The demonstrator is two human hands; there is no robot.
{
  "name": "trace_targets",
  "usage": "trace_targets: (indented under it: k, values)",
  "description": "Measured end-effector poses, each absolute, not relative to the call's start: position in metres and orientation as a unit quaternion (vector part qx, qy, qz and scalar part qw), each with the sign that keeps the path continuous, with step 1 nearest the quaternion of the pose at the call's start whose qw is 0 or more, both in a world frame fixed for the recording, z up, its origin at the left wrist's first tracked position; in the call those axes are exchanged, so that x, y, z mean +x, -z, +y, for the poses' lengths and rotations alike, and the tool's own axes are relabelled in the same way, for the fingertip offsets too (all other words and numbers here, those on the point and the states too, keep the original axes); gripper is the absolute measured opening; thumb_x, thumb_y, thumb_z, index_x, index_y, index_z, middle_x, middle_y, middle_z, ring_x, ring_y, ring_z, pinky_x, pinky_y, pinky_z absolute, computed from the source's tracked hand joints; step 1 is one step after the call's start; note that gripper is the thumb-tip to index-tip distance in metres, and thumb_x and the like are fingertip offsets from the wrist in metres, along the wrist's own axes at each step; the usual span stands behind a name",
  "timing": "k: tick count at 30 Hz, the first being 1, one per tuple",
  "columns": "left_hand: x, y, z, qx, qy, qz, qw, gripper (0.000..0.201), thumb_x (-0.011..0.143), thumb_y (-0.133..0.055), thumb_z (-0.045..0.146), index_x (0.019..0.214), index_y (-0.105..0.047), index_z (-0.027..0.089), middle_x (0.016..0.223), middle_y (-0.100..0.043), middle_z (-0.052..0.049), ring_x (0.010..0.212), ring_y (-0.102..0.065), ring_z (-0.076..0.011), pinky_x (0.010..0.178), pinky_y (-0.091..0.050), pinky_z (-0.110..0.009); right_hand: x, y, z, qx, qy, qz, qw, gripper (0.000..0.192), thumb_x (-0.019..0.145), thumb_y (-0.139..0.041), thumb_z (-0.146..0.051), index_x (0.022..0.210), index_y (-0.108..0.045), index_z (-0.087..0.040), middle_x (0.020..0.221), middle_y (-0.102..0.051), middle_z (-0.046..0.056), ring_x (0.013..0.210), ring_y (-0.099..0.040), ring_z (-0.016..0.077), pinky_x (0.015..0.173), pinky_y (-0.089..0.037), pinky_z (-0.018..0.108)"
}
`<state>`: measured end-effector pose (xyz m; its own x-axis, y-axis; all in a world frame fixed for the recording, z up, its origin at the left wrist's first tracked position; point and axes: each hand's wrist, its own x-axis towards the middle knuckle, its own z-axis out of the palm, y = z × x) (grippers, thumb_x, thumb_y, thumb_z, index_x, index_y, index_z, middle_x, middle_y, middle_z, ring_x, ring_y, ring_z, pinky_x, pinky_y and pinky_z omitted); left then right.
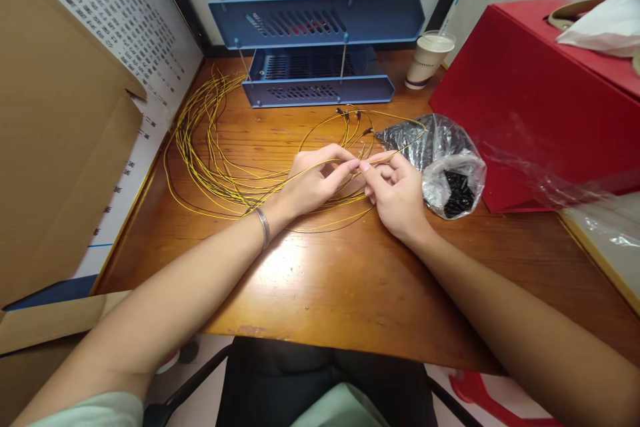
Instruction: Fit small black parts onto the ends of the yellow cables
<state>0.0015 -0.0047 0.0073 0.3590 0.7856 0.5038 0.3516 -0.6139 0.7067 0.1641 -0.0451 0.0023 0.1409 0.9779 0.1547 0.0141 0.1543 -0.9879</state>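
My left hand (313, 180) and my right hand (395, 193) meet over the middle of the wooden desk (325, 280), fingertips almost touching. Both pinch one thin yellow wire (300, 175) that runs from the loose bundle of yellow wires (210, 160) on the left. Whether my right fingers also hold a small part is hidden. Several wire ends with small black tips (350, 115) lie just beyond my hands. A clear plastic bag of small black parts (453, 180) sits right of my right hand. A bracelet is on my left wrist.
A blue stacked document tray (315, 20) stands at the back of the desk, a paper cup (429, 59) beside it. A red box (540, 100) with tissue on top fills the right side. Cardboard (55, 147) and a printed sheet lean on the left.
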Motion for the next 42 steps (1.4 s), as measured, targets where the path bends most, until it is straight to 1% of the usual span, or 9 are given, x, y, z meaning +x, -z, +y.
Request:
trace_targets:
  k: [8, 16, 21, 23, 25, 30, 33, 38, 42]
  values:
    - [0.0006, -0.0072, -0.0042, 0.787, -0.432, 0.364, 0.247, 0.022, 0.095, -0.064, 0.036, 0.09, -0.076, 0.018, 0.083, -0.078, 0.0, 0.065, -0.066, -0.0079, 0.067, -0.051, -0.018, 0.1633, -0.0027, -0.0448, -0.492, -0.422, -0.505, 0.57, 0.033, 0.08, -0.077, -0.046, 0.082, -0.06, -0.019, 0.054, -0.057, -0.006, 0.045, -0.048, 0.0071, 0.046, -0.035, 0.023]
    - [0.0007, -0.0061, -0.0038, 0.781, -0.428, 0.371, 0.263, 0.023, 0.096, -0.064, 0.038, 0.092, -0.076, 0.018, 0.085, -0.079, 0.0, 0.068, -0.068, -0.0088, 0.069, -0.052, -0.019, 0.1637, -0.0021, -0.0446, -0.488, -0.418, -0.496, 0.584, 0.031, 0.082, -0.075, -0.046, 0.085, -0.057, -0.02, 0.056, -0.056, -0.007, 0.047, -0.049, 0.0073, 0.047, -0.036, 0.022]
    - [0.0006, -0.0065, -0.0031, 0.77, -0.448, 0.362, 0.274, 0.042, 0.105, -0.044, 0.048, 0.1, -0.074, 0.018, 0.087, -0.078, -0.003, 0.073, -0.071, -0.0099, 0.074, -0.053, -0.021, 0.1642, -0.0019, -0.0438, -0.493, -0.419, -0.489, 0.586, 0.032, 0.08, -0.076, -0.045, 0.083, -0.057, -0.02, 0.057, -0.055, -0.007, 0.046, -0.048, 0.0069, 0.046, -0.036, 0.022]
    - [0.001, -0.0065, -0.0025, 0.754, -0.465, 0.369, 0.279, 0.051, 0.106, -0.037, 0.052, 0.101, -0.074, 0.018, 0.088, -0.078, -0.003, 0.062, -0.066, -0.0081, 0.071, -0.054, -0.022, 0.1647, -0.0017, -0.0431, -0.499, -0.421, -0.475, 0.59, 0.03, 0.08, -0.076, -0.043, 0.083, -0.056, -0.021, 0.054, -0.055, -0.008, 0.046, -0.048, 0.0074, 0.046, -0.035, 0.022]
    - [0.0018, -0.0066, -0.002, 0.731, -0.485, 0.376, 0.299, 0.058, 0.106, -0.033, 0.056, 0.094, -0.074, 0.017, 0.082, -0.077, -0.003, 0.051, -0.06, -0.0066, 0.065, -0.053, -0.023, 0.165, -0.0018, -0.0429, -0.501, -0.425, -0.467, 0.592, 0.028, 0.079, -0.077, -0.04, 0.081, -0.057, -0.021, 0.052, -0.054, -0.008, 0.045, -0.048, 0.0079, 0.046, -0.035, 0.023]
    - [0.004, -0.0091, -0.0037, 0.712, -0.492, 0.372, 0.336, 0.062, 0.103, -0.043, 0.057, 0.059, -0.06, 0.017, 0.05, -0.062, 0.001, 0.047, -0.058, -0.0073, 0.056, -0.048, -0.022, 0.164, -0.0053, -0.0461, -0.485, -0.43, -0.506, 0.569, 0.022, 0.079, -0.075, -0.035, 0.077, -0.059, -0.02, 0.053, -0.054, -0.006, 0.045, -0.046, 0.0074, 0.045, -0.033, 0.023]
    - [0.005, -0.0103, -0.005, 0.711, -0.489, 0.399, 0.309, 0.067, 0.101, -0.049, 0.055, 0.046, -0.051, 0.017, 0.041, -0.051, 0.003, 0.041, -0.047, -0.0059, 0.051, -0.042, -0.023, 0.1632, -0.0074, -0.0479, -0.479, -0.427, -0.523, 0.56, 0.022, 0.079, -0.074, -0.035, 0.075, -0.058, -0.02, 0.053, -0.053, -0.006, 0.045, -0.046, 0.0072, 0.045, -0.033, 0.023]
    - [0.0052, -0.0073, -0.0024, 0.71, -0.499, 0.434, 0.242, 0.063, 0.095, -0.062, 0.05, 0.045, -0.042, 0.017, 0.042, -0.039, 0.005, 0.042, -0.034, -0.0057, 0.047, -0.028, -0.026, 0.1635, -0.0071, -0.0476, -0.471, -0.427, -0.523, 0.568, 0.021, 0.079, -0.074, -0.033, 0.075, -0.058, -0.019, 0.055, -0.054, -0.006, 0.046, -0.047, 0.0072, 0.045, -0.033, 0.023]
    - [0.004, -0.0048, -0.0002, 0.719, -0.503, 0.429, 0.213, 0.049, 0.087, -0.071, 0.04, 0.055, -0.041, 0.018, 0.048, -0.044, 0.006, 0.047, -0.039, -0.0059, 0.05, -0.031, -0.023, 0.1634, -0.0056, -0.0468, -0.467, -0.426, -0.518, 0.577, 0.022, 0.079, -0.074, -0.034, 0.075, -0.059, -0.019, 0.057, -0.056, -0.005, 0.046, -0.048, 0.007, 0.045, -0.034, 0.023]
